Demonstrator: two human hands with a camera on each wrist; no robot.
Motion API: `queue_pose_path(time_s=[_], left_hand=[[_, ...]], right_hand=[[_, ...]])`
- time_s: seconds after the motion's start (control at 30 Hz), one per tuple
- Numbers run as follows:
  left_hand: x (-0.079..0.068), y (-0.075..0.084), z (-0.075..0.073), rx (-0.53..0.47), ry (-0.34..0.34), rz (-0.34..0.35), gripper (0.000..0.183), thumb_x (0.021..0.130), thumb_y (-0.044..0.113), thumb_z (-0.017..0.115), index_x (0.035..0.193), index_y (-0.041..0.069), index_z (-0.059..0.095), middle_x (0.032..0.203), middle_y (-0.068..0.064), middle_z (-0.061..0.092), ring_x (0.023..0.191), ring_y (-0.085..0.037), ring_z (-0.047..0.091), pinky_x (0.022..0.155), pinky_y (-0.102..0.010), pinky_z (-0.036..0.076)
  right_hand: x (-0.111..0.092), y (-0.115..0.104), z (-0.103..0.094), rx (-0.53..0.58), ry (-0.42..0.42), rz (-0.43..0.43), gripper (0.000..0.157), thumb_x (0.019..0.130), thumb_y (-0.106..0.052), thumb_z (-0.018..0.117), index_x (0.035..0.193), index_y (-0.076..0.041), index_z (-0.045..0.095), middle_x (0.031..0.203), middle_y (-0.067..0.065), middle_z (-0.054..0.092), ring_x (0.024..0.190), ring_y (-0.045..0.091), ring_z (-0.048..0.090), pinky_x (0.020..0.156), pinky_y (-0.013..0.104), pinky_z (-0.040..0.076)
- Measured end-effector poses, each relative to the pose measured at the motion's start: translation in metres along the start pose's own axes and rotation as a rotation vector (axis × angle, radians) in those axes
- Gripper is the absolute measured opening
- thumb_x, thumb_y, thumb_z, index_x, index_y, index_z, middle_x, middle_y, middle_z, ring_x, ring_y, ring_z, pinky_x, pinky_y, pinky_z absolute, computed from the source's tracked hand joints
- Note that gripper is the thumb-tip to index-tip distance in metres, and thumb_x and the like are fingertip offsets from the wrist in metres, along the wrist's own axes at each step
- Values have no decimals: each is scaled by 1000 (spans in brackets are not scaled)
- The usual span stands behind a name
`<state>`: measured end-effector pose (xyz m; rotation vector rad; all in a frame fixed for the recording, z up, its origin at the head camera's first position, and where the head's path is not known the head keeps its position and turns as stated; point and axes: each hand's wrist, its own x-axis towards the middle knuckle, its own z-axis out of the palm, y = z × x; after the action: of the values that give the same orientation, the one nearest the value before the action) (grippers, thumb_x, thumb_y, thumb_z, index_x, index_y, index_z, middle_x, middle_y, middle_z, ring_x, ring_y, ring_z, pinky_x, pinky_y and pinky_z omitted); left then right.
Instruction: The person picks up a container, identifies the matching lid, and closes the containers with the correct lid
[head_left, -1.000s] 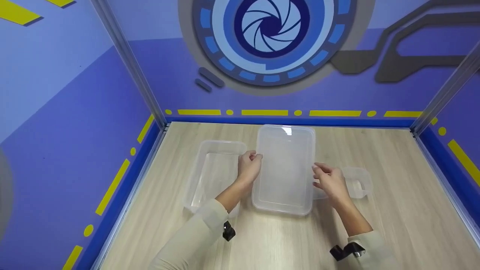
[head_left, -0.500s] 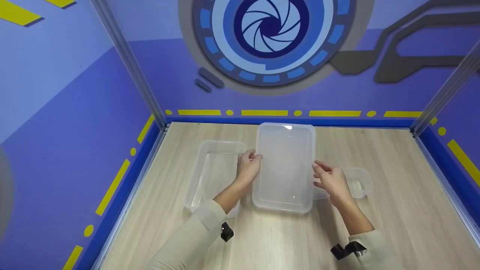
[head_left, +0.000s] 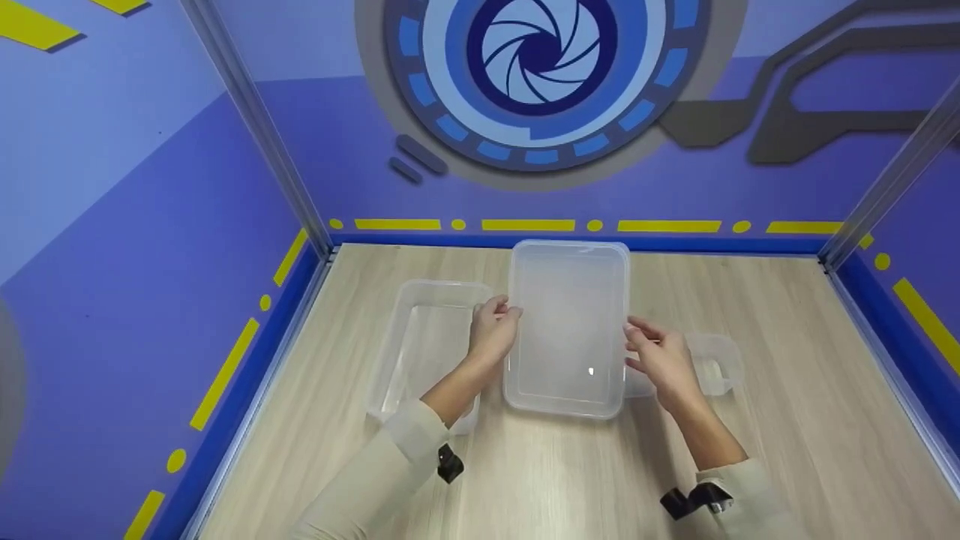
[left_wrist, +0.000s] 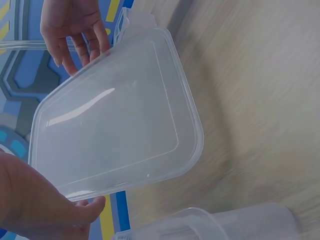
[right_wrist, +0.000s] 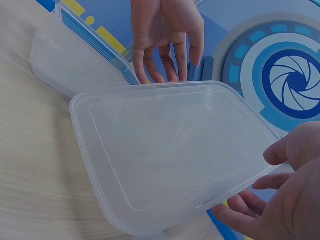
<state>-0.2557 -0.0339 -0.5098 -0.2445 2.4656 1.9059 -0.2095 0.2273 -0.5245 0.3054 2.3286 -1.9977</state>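
Between my two hands, a translucent rectangular plastic lid (head_left: 570,330) is held up over the table, its face towards the head camera. My left hand (head_left: 493,334) pinches its left long edge, with the thumb (left_wrist: 91,210) at the rim in the left wrist view. On the opposite long edge, my right hand (head_left: 660,358) grips with thumb and fingers; the right wrist view shows several fingers (right_wrist: 235,215) reaching under the rim. A large clear open box (head_left: 431,352) stands to the left, partly covered by the left hand and forearm.
A smaller clear container (head_left: 720,364) stands at the right, partly behind the right hand and the lid. The wooden table (head_left: 525,487) is bordered by blue printed panels (head_left: 420,202) at the back and sides, with metal corner posts (head_left: 259,124).
The lid has risen slightly towards the back wall in the head view, and both hands have moved a little with it. The open box and the smaller container have stayed put.
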Motion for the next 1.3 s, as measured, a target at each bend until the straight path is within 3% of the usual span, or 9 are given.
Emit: queue_pose_path(time_s=[0.2,0.43,0.53,0.9,1.13,1.3], left_hand=[[-3,-1,-3,-17,-11,3,49,102,20,61,146,-1,58,129,-12,58,122,-28,59,101,-40,51],[-3,-4,-10,-48,-70,-24,51,104,22,59,150,0,53,132,-10,52,125,-27,54,102,-38,50],[-2,-4,-11,-36,-58,-6,50,103,20,60,148,-1,55,129,-11,53,123,-27,55,100,-38,50],[-2,-5,-17,-46,-76,6,49,106,19,58,150,-2,53,131,-13,52,122,-28,53,101,-39,50],[-1,-5,-18,-34,-52,24,47,103,17,60,146,-3,57,130,-15,56,119,-29,55,99,-40,51],[0,-4,-20,-50,-76,28,48,104,18,58,147,-2,55,133,-16,55,121,-30,56,102,-41,50]], right_hand=[[1,-1,3,6,8,-11,50,112,-23,54,154,4,50,140,25,52,125,36,56,96,32,59],[2,-3,5,-3,3,-4,51,112,-23,53,155,3,48,141,24,51,131,38,56,102,36,56],[1,-3,6,-11,11,-10,50,112,-22,53,154,3,50,139,24,53,129,37,57,100,34,57],[1,-3,7,-43,9,-40,49,112,-21,53,154,3,51,140,27,57,130,38,58,105,42,54],[2,-3,8,-52,8,-42,47,111,-21,53,152,3,53,138,28,58,129,39,59,95,28,58],[0,-5,6,-43,-12,-50,49,112,-21,52,155,2,50,143,28,56,133,39,57,103,34,55]])
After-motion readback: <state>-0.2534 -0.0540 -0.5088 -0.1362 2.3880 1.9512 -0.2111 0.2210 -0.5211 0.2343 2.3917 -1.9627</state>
